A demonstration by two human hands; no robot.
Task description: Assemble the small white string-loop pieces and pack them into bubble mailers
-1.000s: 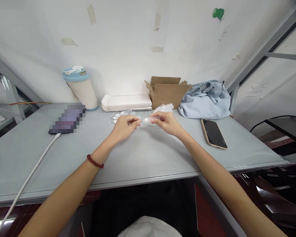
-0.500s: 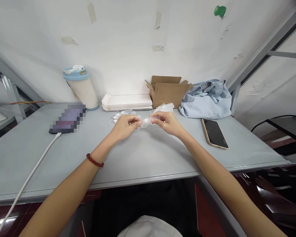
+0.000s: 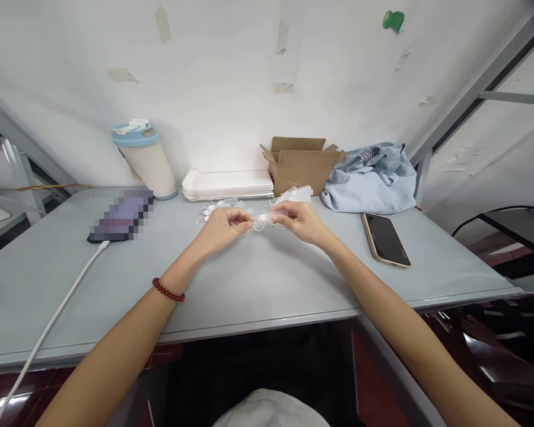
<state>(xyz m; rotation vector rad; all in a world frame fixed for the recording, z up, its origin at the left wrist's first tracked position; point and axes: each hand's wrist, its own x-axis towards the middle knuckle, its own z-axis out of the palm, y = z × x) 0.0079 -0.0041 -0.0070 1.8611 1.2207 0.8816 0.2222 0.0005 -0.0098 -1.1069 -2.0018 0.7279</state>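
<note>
My right hand (image 3: pixel 301 220) is closed in a pinch on a small translucent squeeze bottle (image 3: pixel 279 214) lying on its side, its white cap end with a curved strap pointing left. Close to that end, the thumb and fingertips of my left hand (image 3: pixel 225 228) are pressed together; whatever they pinch is too small to make out. Behind my left hand lie several similar bottles with white looped caps (image 3: pixel 210 207). More translucent bottles (image 3: pixel 297 194) are heaped behind my right hand, partly hidden by it.
Along the wall stand a tumbler (image 3: pixel 146 163), a stack of white trays (image 3: pixel 229 185), an opened cardboard box (image 3: pixel 300 172) and a pale blue cloth bag (image 3: pixel 371 184). A phone (image 3: pixel 386 240) lies right; a blurred device (image 3: pixel 122 216) with a white cable (image 3: pixel 56 320) lies left.
My left fingertips have drawn very slightly left, leaving a little more gap to the bottle's cap end. My right hand keeps its hold; the whole view has shifted slightly.
</note>
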